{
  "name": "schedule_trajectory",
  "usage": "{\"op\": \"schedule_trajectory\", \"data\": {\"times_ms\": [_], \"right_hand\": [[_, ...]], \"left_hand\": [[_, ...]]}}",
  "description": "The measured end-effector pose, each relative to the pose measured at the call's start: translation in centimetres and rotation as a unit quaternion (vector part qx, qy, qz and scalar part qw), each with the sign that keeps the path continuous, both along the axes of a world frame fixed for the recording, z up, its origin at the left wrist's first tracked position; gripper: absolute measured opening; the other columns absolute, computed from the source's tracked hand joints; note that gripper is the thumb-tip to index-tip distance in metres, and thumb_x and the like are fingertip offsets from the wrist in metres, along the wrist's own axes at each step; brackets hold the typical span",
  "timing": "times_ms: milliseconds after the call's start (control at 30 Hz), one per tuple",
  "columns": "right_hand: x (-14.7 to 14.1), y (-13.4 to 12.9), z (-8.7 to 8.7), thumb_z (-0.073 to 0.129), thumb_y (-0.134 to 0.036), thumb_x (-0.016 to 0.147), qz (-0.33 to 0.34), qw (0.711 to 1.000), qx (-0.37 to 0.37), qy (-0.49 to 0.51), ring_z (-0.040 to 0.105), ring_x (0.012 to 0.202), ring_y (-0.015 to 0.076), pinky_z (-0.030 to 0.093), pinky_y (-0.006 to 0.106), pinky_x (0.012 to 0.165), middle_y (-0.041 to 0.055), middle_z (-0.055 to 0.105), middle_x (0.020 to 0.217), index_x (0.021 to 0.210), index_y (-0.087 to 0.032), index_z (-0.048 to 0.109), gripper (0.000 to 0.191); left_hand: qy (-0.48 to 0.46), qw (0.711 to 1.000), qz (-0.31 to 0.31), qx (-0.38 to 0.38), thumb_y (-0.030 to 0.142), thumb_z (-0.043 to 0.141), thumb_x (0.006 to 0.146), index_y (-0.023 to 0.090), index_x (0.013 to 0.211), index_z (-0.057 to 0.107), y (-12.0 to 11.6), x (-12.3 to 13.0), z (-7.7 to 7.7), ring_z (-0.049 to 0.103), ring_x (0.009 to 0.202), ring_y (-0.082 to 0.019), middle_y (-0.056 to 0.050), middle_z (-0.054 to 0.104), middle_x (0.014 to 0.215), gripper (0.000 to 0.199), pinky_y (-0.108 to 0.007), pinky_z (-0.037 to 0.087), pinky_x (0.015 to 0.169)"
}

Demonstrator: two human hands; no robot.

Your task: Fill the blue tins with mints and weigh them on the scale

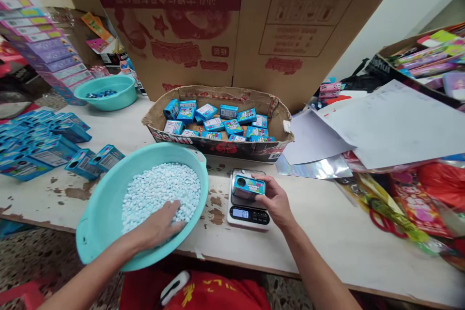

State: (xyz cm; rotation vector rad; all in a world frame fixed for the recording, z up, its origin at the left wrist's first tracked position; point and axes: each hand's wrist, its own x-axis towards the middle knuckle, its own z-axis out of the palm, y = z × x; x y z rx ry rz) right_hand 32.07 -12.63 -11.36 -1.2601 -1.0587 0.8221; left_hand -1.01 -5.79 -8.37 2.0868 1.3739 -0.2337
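Now your right hand (pixel 275 199) grips a box (pixel 250 185) at the scale (pixel 250 224), left hand (pixel 160 226) in pellets (pixel 160 184), hold unclear; carton boxes (pixel 232 127) perhaps done, stacked boxes (pixel 54 151) not.

Bare forearms: left forearm (pixel 98 269), right forearm (pixel 312 254), both slim, tapering to the wrist. Left hand (pixel 163 225) and right hand (pixel 274 201) ungloved. Red garment (pixel 232 298) across the lap, soft folds, the cloth duller and darker toward its left side. Yellow lettering (pixel 220 283) printed on it, small capitals, "ILA" legible. Larger yellow mark (pixel 188 295) beside the letters, angular strokes, partly out of frame. White oblong piece (pixel 175 288) against the red cloth: rounded ends, black stripe along it, kind unclear.
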Motion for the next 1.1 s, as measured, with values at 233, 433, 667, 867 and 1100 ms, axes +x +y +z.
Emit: {"op": "schedule_trajectory", "data": {"times_ms": [233,433,667,867,1100], "right_hand": [[4.6,6.9,-0.2,0.065,-0.049,0.079,0.023,0.947,-0.054,-0.316,0.059,0.071,0.0174,0.048,0.032,0.069,0.0052,0.065,0.088,0.095,-0.02,0.071,0.033],[3.9,8.5,-1.8,0.069,-0.036,0.078,0.077,0.917,-0.077,-0.385,0.056,0.071,0.0174,0.041,0.03,0.066,0.0041,0.064,0.081,0.078,-0.021,0.074,0.016],[4.3,6.6,0.0,0.065,-0.033,0.082,0.022,0.944,-0.03,-0.328,0.057,0.071,0.0147,0.044,0.028,0.067,0.0027,0.062,0.08,0.081,-0.021,0.073,0.014],[3.6,3.5,5.9,0.065,-0.03,0.085,0.005,0.964,0.067,-0.257,0.059,0.08,0.0156,0.046,0.028,0.066,0.0027,0.066,0.085,0.085,-0.022,0.071,0.01],[1.6,2.7,7.8,0.066,-0.024,0.085,0.084,0.947,0.082,-0.299,0.06,0.081,0.0158,0.048,0.031,0.073,0.0024,0.065,0.083,0.087,-0.022,0.071,0.006]], "left_hand": [[-0.124,0.99,0.063,-0.028,0.034,0.06,0.064,0.024,0.086,0.069,0.3,0.1,-0.2,0.064,0.092,-0.032,-0.007,0.072,0.092,0.026,-0.038,0.047,0.083],[-0.323,0.865,0.334,-0.189,0.037,0.073,0.06,0.02,0.075,0.061,1.0,-0.4,2.5,0.049,0.048,-0.014,-0.001,0.057,0.062,0.025,-0.02,0.033,0.038],[-0.584,0.598,0.504,-0.218,0.022,0.057,0.078,0.019,0.07,0.05,2.1,-2.1,4.2,0.042,0.044,-0.009,-0.001,0.049,0.062,0.011,-0.014,0.028,0.03],[-0.583,0.584,0.512,-0.237,0.017,0.04,0.091,0.016,0.079,0.051,2.2,-2.2,3.7,0.047,0.047,-0.009,-0.002,0.049,0.067,0.017,-0.014,0.034,0.033],[-0.573,0.58,0.526,-0.242,0.014,0.043,0.09,0.016,0.076,0.049,2.0,-1.9,3.5,0.045,0.045,-0.007,-0.001,0.048,0.068,0.015,-0.012,0.03,0.031]]}}
